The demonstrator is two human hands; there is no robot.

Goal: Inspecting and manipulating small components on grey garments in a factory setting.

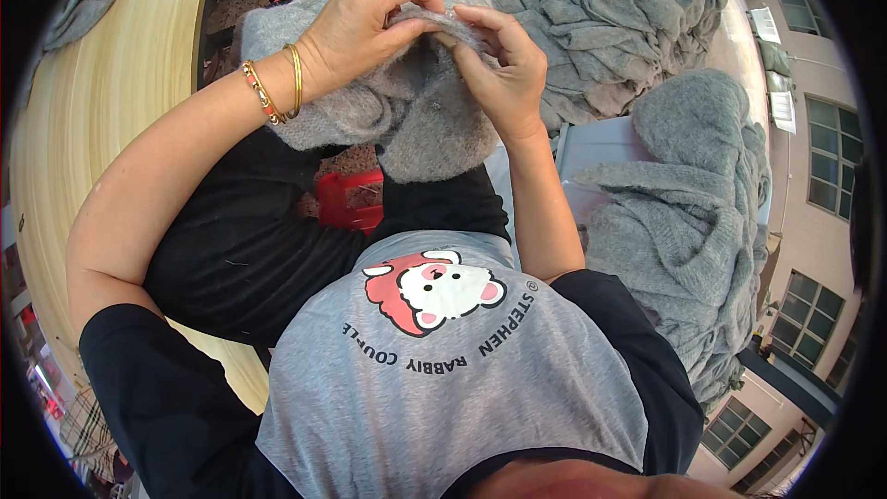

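A fuzzy grey knitted garment (416, 120) hangs over my lap, bunched up in front of me. My left hand (370, 23), with gold bangles on the wrist, pinches its upper edge from the left. My right hand (504, 65) pinches the same edge from the right, fingertips almost touching those of the left. Both hands grip the fabric close together at one spot. The lower part of the garment droops over my dark trousers.
A heap of grey knitwear (591, 0) lies ahead, and another pile (693, 212) spreads at my right over a pale surface (596, 143). A light wooden table top (102, 129) curves along my left. A red plastic stool (349, 200) shows beneath the garment.
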